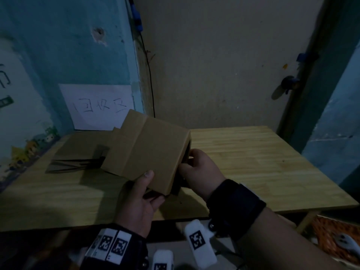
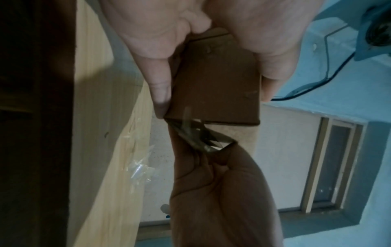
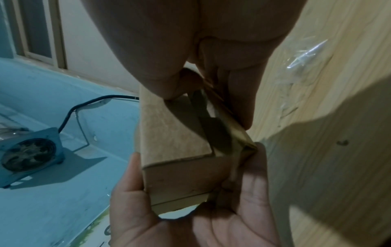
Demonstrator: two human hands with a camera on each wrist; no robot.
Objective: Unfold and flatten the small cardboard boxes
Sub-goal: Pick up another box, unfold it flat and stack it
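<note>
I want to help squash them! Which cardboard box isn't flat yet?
The cardboard box held up in both hands still has its boxy shape. The others lie as a flattened stack on the table's left.

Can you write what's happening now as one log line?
step: opening box end | left hand: holds cardboard box | right hand: fingers at box's open end | flat boxes: piled on table

— What colour is the box (image 1: 150, 151)?
— Plain brown cardboard, like the flattened pile (image 1: 78, 152) behind it.
— And the worktop (image 1: 253, 162)?
— Pale striped wood grain. The wall (image 1: 58, 45) is teal; the paper sheet (image 1: 97, 106) white with black marks.
</note>
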